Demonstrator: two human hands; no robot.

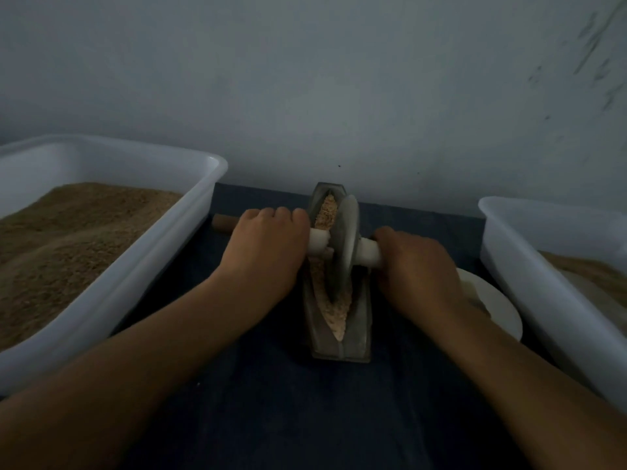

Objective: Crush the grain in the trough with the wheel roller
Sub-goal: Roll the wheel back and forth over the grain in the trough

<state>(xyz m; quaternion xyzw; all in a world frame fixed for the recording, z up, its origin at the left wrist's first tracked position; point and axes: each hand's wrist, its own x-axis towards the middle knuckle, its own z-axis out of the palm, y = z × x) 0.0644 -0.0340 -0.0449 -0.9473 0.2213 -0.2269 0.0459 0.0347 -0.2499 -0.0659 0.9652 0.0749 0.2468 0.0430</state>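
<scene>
Grey metal makes the long, boat-shaped trough (359,330), which sits in the middle of the dark blue worktop (271,401), close to the pale wall (305,79). Its narrow slot holds the grain (327,212) — light tan bits piled at the far end and more along the near end.

The wheel roller (346,245) stands upright in the slot, about halfway along the trough. It is a round grey disc with a stick through its middle. White sleeves cover the stick on both sides of the disc, and a brown wooden end (222,222) pokes out past the left hand.

The left hand (268,245) is curled over the stick on the left side of the disc, so its grip is tight on the roller handle. The right hand (417,262) is curled over the stick on the right side, holding it the same way. Both arms reach in from the bottom corners.

A big white plastic tub (190,212) sits on the left, full of brown grain heaped high. Another white tub (529,273) sits on the right with a little brown grain inside. Between the right tub and the trough lies a white plate (505,317) — partly hidden under the right wrist.
</scene>
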